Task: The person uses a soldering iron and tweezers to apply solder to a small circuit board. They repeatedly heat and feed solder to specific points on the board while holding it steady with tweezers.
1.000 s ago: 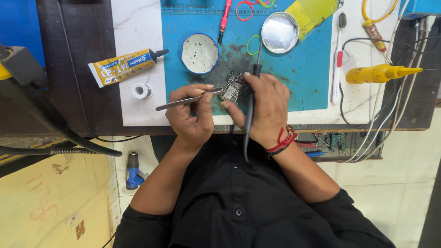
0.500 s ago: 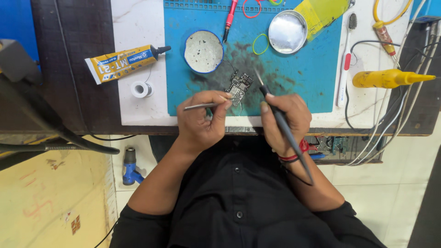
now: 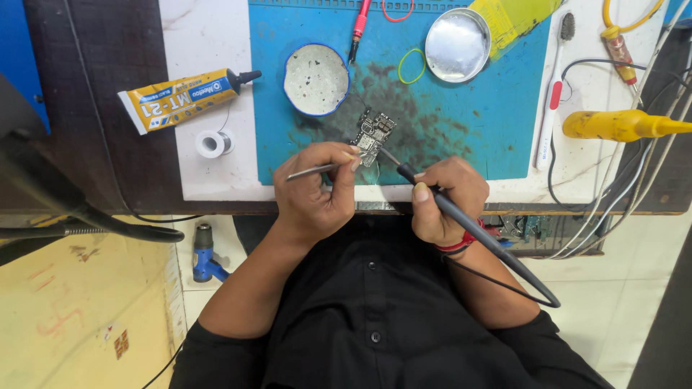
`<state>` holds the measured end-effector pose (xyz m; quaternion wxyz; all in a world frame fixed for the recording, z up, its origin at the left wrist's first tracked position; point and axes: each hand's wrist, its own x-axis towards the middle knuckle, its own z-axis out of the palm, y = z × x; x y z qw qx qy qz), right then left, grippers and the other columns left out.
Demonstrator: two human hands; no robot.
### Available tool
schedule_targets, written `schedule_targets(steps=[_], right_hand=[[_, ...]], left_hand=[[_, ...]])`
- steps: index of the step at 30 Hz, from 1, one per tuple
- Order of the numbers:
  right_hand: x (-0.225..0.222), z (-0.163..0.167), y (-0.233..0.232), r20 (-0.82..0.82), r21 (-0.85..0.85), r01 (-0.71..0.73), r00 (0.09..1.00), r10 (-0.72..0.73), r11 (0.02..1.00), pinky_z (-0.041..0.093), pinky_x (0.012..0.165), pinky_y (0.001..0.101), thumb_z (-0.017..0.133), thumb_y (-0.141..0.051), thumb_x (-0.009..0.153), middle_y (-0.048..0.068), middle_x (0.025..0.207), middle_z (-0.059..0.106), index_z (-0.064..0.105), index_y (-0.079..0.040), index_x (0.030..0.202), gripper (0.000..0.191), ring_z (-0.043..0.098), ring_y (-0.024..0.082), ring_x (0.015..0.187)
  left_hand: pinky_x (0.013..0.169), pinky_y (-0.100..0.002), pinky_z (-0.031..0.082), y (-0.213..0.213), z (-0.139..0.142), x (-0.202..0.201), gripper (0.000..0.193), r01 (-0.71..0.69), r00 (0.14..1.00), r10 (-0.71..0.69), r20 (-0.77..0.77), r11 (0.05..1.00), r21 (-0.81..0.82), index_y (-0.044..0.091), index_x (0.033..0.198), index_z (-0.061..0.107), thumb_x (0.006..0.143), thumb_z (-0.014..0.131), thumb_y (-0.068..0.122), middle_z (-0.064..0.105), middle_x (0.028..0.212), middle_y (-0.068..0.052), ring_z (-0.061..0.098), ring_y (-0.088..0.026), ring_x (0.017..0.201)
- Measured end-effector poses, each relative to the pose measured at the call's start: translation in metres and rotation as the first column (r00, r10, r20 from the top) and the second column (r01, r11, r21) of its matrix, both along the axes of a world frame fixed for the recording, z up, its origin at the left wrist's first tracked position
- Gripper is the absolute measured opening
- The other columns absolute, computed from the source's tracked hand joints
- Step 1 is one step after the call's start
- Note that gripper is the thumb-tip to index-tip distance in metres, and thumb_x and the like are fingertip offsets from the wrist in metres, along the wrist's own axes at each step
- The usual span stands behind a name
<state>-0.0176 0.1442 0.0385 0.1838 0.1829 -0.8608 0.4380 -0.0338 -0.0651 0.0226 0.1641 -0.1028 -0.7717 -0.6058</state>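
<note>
Since half a second ago, our right hand (image 3: 440, 198) has lowered the black corded soldering iron (image 3: 461, 216) so that its tip sits at the edge of the small bare circuit board (image 3: 373, 137); the left hand's grip is unchanged. We work over the blue rubber repair mat (image 3: 447, 130), with the board lying near the mat's front edge, just below the round white dish with a blue rim (image 3: 316, 79). Our left hand (image 3: 313, 191) has its fingers closed on slim metal tweezers (image 3: 317, 171), tips at the board. Our right fingers are wrapped pen-style around the iron's handle. To do this well, we judge it best to brace both wrists on the bench, pin the board steady, and touch the tip briefly to one joint only.
</note>
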Motion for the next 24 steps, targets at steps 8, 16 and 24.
schedule_targets(steps=[8,16,24], right_hand=[[-0.0012,0.0024,-0.0027,0.007,0.006,-0.011,1.000,0.011,1.000,0.046,0.059,0.0328,0.064,-0.016,0.099,0.012,0.081,0.065,0.060,-0.003,0.093,0.014,0.060,0.025,0.067],[-0.0030,0.0035,-0.0028,0.003,0.025,-0.022,1.000,0.022,0.999,0.046,0.059,0.0328,0.064,-0.014,0.098,0.012,0.079,0.064,0.060,-0.003,0.093,0.013,0.060,0.025,0.066],[-0.0026,0.0026,-0.0034,-0.006,0.014,-0.021,1.000,0.021,1.000,0.045,0.057,0.0323,0.064,-0.013,0.097,0.012,0.078,0.064,0.060,-0.002,0.092,0.013,0.059,0.024,0.064]], left_hand=[[0.067,-0.028,0.055,-0.0006,0.0014,-0.0017,0.020,0.034,0.998,-0.037,-0.055,0.998,-0.053,0.007,0.102,0.056,0.097,0.075,-0.001,0.075,0.100,-0.007,0.071,-0.017,0.073],[0.066,-0.028,0.055,-0.0001,0.0016,-0.0031,0.022,0.024,0.997,-0.029,-0.075,0.997,-0.072,0.008,0.103,0.056,0.097,0.075,-0.001,0.075,0.100,-0.006,0.071,-0.017,0.073],[0.064,-0.027,0.053,0.0001,0.0019,-0.0027,0.022,0.022,0.996,-0.028,-0.079,0.997,-0.072,0.008,0.103,0.056,0.097,0.075,-0.001,0.075,0.099,-0.005,0.069,-0.015,0.070]])
